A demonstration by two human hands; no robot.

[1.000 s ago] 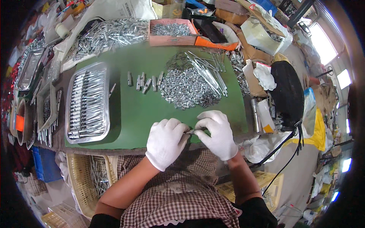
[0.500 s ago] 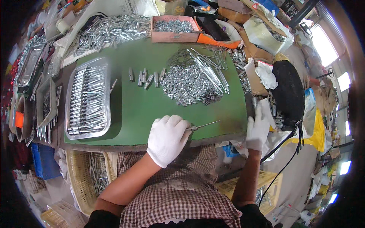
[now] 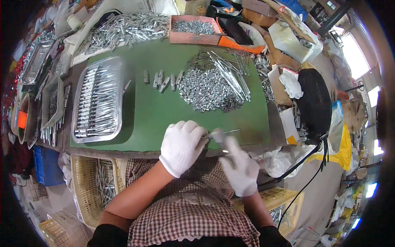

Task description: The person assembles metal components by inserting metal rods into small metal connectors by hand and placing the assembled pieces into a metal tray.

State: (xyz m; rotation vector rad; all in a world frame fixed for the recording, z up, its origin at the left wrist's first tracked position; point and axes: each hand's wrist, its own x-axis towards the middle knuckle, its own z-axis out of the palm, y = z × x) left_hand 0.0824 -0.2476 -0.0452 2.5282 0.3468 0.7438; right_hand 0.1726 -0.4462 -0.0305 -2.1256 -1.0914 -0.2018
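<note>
Both hands wear white gloves and work near the front edge of a green mat [image 3: 152, 123]. With fingers bunched, the person's left hand [image 3: 182, 145] grips one end of a thin metal rod [image 3: 233, 131], whose free end points right, just above the mat's near part. Blurred by motion, the right hand [image 3: 239, 171] grasps a silvery metal tool [image 3: 218, 136], its head right over the rod beside the left fingertips; whether tool and rod touch cannot be told.

Beyond them lies a pile of small metal pieces [image 3: 205, 91], with long bare rods [image 3: 231, 78] across its right side. Left of the pile sit several short metal sleeves [image 3: 164, 83], and farther left a clear tray [image 3: 120, 101] carries rows of rods. At the back stands a pink box [image 3: 193, 38] of small metal parts
</note>
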